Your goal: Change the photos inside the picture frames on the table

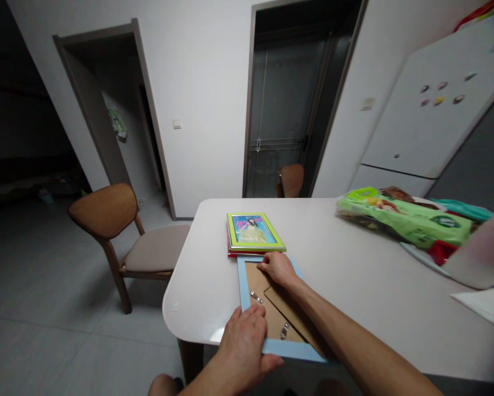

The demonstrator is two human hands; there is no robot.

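Note:
A light blue picture frame (242,280) lies face down on the white table (345,275), its brown backing board (276,322) and small metal clips showing. My left hand (243,341) rests flat on the near end of the frame, fingers on the backing, thumb by the near edge. My right hand (276,268) presses its curled fingers on the far edge of the backing. Just beyond lies a green picture frame (255,231) face up with a picture, stacked on a red frame (230,250).
A wooden chair (123,231) stands left of the table. Green packaged goods (399,220) and papers lie at the table's right side. A white fridge (432,110) stands at the back right, a second chair (291,180) by a dark doorway.

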